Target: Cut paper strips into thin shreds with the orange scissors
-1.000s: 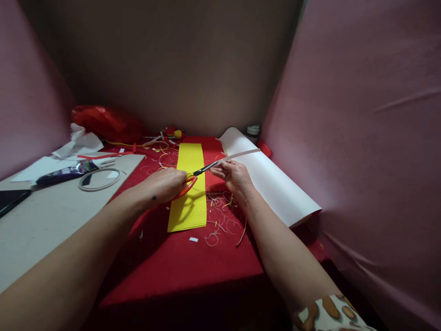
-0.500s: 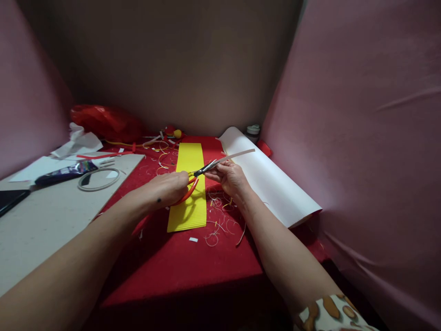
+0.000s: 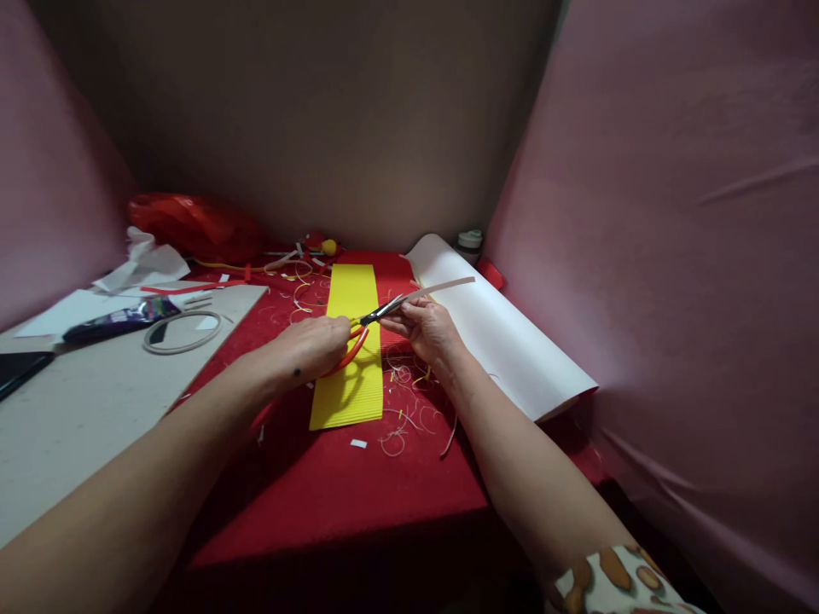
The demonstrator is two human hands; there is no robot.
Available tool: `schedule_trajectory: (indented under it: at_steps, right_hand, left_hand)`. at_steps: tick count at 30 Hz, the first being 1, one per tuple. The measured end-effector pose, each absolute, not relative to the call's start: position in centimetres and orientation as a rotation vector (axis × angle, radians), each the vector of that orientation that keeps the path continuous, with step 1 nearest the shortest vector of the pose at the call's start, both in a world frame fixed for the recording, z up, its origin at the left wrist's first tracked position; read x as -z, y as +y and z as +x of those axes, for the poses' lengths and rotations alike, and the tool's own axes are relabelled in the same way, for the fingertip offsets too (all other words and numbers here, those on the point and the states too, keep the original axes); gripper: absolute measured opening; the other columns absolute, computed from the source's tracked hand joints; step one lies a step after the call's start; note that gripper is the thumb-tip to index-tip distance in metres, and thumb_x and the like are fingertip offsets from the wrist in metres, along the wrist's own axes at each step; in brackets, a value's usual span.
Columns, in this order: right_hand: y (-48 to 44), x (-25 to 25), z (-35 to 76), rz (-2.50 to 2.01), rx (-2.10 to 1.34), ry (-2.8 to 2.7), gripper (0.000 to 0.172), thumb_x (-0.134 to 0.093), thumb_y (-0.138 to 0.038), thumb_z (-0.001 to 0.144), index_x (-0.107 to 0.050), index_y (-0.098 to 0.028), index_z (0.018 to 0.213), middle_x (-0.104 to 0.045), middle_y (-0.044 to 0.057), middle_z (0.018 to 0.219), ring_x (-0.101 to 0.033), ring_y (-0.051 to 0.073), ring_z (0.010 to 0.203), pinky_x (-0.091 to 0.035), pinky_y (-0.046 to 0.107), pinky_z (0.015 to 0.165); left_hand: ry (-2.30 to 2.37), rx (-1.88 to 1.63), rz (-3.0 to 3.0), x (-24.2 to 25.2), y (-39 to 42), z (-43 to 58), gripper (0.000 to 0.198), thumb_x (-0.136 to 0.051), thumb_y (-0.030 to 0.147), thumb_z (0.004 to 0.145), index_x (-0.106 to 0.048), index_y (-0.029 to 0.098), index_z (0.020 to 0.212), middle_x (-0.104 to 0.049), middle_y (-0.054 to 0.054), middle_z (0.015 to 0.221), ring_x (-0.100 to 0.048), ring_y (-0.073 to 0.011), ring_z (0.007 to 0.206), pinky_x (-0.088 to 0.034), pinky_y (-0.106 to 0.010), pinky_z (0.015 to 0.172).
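My left hand (image 3: pixel 323 341) is closed round the handles of a pair of scissors (image 3: pixel 369 319) with red and yellow grips. Their dark blades point to the right, toward my other hand. Between the fingers of my right hand (image 3: pixel 426 326) is a thin, pale paper strip (image 3: pixel 448 285), its free end reaching out to the right. The blade tips lie at the strip close to my right fingertips; whether they are cutting into it I cannot tell. Below both hands, a yellow corrugated sheet (image 3: pixel 345 401) lies on the red cloth, with the shadow of the scissors on it.
Thin curled offcuts (image 3: pixel 400 375) litter the red tablecloth (image 3: pixel 333 503). A rolled white sheet (image 3: pixel 505 333) lies at the right, before a lidded jar (image 3: pixel 470 243). On the grey board (image 3: pixel 83 443) rest a dark tube (image 3: pixel 119 320) and a pale coil (image 3: pixel 182 348). Behind is a red plastic bag (image 3: pixel 192 226).
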State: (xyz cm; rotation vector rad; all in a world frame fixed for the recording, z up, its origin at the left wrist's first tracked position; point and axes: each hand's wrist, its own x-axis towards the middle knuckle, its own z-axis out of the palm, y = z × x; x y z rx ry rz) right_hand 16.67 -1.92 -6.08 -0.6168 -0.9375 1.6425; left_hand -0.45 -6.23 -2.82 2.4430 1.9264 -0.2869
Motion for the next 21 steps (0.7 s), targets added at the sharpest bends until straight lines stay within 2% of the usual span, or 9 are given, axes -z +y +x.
schedule_trajectory:
  at_steps: [9,17,21]
  right_hand:
    - [-1.7,6.2,16.7,-0.63,-1.636,-0.909,0.018,-0.046,-0.001,0.079,-0.054,-0.013,0.068,-0.068,0.006,0.063,-0.067,0.016,0.063,-0.057,0.034,0.074]
    - [-1.7,6.3,16.8,-0.619,-1.641,-0.897,0.019,-0.046,0.0,0.08,-0.053,-0.014,0.068,-0.067,0.004,0.062,-0.066,0.014,0.061,-0.058,0.032,0.07]
    - [-1.8,6.2,16.8,-0.631,-1.643,-0.881,0.02,-0.045,0.0,0.08,-0.054,-0.012,0.067,-0.067,0.005,0.061,-0.066,0.014,0.06,-0.058,0.028,0.064]
  left_hand:
    - [1.92,0.266,2.496,2.7,-6.2,-0.1,0.047,-0.019,0.041,0.088,-0.057,0.013,0.092,-0.064,-0.018,0.087,-0.059,-0.0269,0.073,-0.034,-0.031,0.053]
    - [1.969,0.355,2.407,1.5,-6.8,0.7,0.037,-0.026,0.033,0.084,-0.059,0.016,0.084,-0.062,-0.015,0.08,-0.057,-0.0231,0.067,-0.03,-0.029,0.049]
    - [1.971,0.349,2.401,1.5,-6.7,0.9,0.034,-0.028,0.032,0.082,-0.058,0.016,0.08,-0.062,-0.013,0.076,-0.056,-0.0215,0.063,-0.029,-0.029,0.048]
